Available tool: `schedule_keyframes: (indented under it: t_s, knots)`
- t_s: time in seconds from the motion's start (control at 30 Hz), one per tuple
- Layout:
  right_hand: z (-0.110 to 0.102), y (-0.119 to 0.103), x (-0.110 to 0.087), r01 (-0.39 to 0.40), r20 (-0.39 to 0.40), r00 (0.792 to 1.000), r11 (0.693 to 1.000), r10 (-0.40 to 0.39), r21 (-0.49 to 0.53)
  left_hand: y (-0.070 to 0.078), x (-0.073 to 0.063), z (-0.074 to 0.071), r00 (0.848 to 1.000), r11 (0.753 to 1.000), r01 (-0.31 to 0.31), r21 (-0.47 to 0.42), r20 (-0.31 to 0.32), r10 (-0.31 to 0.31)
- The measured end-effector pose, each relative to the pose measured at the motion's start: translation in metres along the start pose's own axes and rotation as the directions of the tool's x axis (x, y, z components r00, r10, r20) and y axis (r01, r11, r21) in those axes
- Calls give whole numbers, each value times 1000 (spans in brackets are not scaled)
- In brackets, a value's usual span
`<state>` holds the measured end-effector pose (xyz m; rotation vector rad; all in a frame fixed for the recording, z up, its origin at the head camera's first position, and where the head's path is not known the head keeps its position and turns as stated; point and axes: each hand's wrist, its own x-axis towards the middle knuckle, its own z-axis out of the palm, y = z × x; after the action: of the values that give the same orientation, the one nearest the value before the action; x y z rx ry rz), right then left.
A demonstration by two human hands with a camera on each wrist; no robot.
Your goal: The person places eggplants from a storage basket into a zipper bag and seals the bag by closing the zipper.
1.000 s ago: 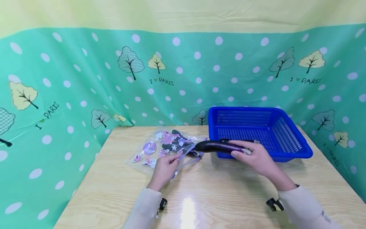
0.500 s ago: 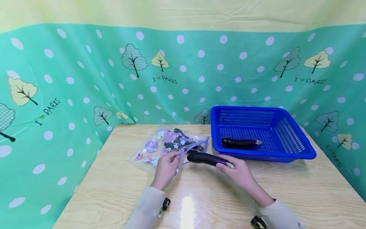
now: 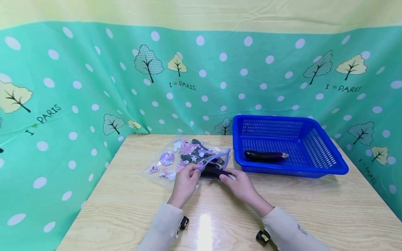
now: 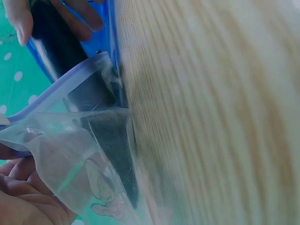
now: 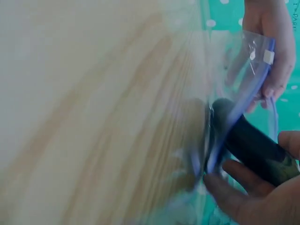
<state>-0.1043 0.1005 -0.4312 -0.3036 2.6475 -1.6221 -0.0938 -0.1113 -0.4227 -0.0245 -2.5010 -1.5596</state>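
My left hand point(image 3: 185, 183) pinches the purple-edged mouth of a clear zip bag point(image 3: 166, 167) printed with pink and purple cartoon figures. An eggplant point(image 3: 213, 172) is gripped near its stem end by my right hand point(image 3: 242, 185). Its far end lies inside the bag's mouth, as the left wrist view shows with the eggplant point(image 4: 93, 93) passing the purple zip edge point(image 4: 61, 86). Other dark eggplants point(image 3: 196, 153) lie within the bag, partly hidden by the print. In the right wrist view a white slider point(image 5: 268, 57) sits on the zip edge.
A blue plastic basket point(image 3: 290, 170) stands at the back right of the wooden table point(image 3: 141, 216). One eggplant point(image 3: 265, 156) lies in it. A green dotted curtain point(image 3: 220, 97) closes off the back and sides.
My right hand has brought the eggplant left and down from beside the basket, and its tip has gone into the bag. My left hand has kept its hold on the bag's edge.
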Motion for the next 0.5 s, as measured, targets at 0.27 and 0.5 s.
schedule_keyframes:
  t_s: [0.27, 0.5]
  knots:
    - [22, 1, 19, 58, -1, 998, 998, -58, -13, 3, -1, -1, 999, 1000, 19, 1, 29, -19]
    - [38, 3, 32, -130, 157, 983, 958, 92, 255, 1, 0, -1, 1000, 1000, 14, -25, 25, -13]
